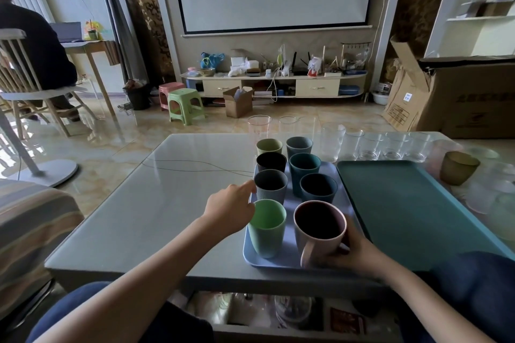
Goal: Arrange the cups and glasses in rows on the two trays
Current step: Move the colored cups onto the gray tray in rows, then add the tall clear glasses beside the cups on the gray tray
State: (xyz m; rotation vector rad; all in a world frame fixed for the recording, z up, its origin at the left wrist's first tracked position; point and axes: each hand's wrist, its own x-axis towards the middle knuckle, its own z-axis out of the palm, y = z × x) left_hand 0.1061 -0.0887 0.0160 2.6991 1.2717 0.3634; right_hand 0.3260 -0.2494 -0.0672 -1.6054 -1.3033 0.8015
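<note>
The right hand point(354, 252) has its fingers wrapped around the pink mug point(320, 231) at the near end of the blue tray point(250, 255). The left hand point(231, 210) rests loose against the green cup point(267, 227), its fingers reaching to the grey cup point(271, 186) just beyond. Right of the fingers lies the teal tray point(404, 203), with clear glasses point(370, 146) on the table point(156, 203) past it
</note>
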